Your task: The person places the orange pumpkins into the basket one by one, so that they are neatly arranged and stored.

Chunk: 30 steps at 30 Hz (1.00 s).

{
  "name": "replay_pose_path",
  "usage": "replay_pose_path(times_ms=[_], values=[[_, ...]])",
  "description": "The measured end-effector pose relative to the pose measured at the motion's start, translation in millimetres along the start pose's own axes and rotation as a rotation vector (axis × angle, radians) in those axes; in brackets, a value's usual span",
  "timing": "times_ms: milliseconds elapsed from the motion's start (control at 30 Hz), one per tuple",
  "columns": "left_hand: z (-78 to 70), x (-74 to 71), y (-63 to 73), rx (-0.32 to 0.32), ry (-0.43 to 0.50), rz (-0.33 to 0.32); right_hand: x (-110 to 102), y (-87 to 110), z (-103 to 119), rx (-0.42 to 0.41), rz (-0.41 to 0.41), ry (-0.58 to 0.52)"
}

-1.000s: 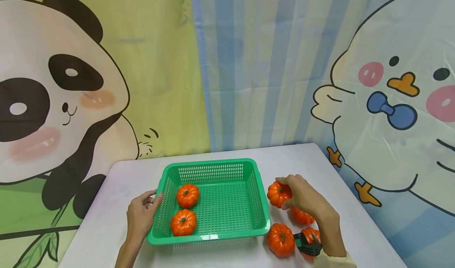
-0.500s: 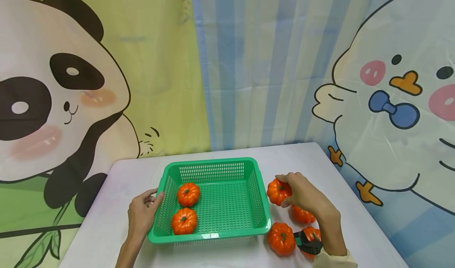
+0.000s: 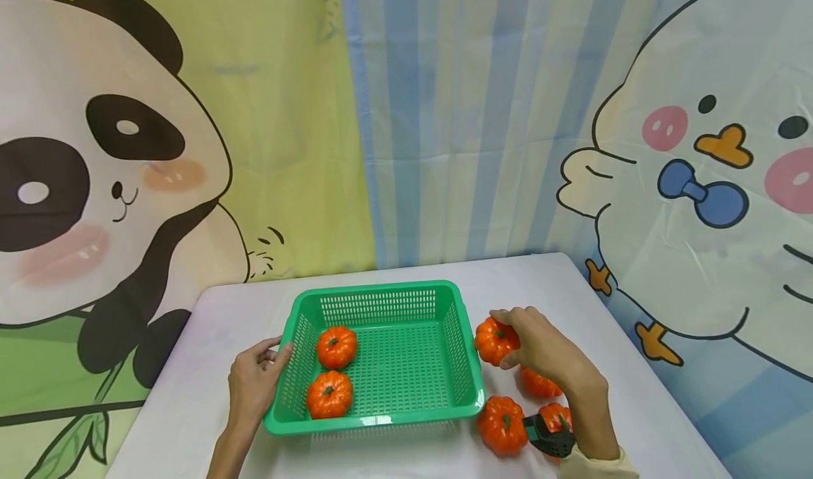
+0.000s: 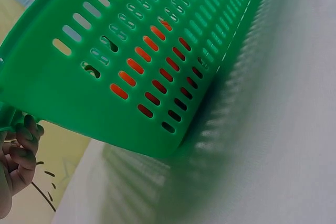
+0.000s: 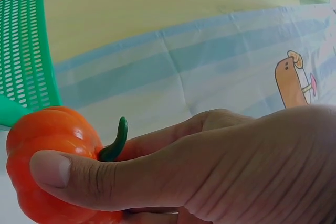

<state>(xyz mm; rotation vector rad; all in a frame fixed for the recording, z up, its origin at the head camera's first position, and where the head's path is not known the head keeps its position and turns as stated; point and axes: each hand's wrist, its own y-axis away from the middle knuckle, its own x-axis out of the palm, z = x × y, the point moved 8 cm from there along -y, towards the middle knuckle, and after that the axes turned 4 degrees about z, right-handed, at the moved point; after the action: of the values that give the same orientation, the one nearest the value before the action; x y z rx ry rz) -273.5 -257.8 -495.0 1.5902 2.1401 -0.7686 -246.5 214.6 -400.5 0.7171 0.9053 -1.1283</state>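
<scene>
A green plastic basket (image 3: 406, 366) with slotted walls stands on the white table. My left hand (image 3: 255, 380) holds its left rim, and in the left wrist view the curled fingers (image 4: 23, 153) grip the edge. Inside, along the left side, sit two small orange pumpkins: a rear one (image 3: 336, 347) and a front one (image 3: 329, 394). Just right of the basket my right hand (image 3: 540, 345) grips another pumpkin (image 3: 494, 341). In the right wrist view the thumb lies across this held pumpkin (image 5: 58, 135), beside its green stem.
Near the basket's front right corner lies a pumpkin (image 3: 502, 426). Another pumpkin (image 3: 540, 382) is partly under the right hand, and one more (image 3: 556, 420) is partly covered by the black wrist device (image 3: 547, 437). A printed curtain (image 3: 432, 147) hangs behind the table.
The right hand and its pumpkin have shifted very slightly left, towards the basket. The left hand keeps its place on the rim.
</scene>
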Motion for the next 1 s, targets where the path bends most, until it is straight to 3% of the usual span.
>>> replay_pose_path(times_ms=[633,1000], values=[[0.5,-1.1,1.9,0.027,0.010,-0.027,0,0.6,20,0.009,0.036,-0.051],[-0.1,0.4,2.0,0.026,0.013,-0.023,4,1.0,39,-0.069,0.033,-0.068]])
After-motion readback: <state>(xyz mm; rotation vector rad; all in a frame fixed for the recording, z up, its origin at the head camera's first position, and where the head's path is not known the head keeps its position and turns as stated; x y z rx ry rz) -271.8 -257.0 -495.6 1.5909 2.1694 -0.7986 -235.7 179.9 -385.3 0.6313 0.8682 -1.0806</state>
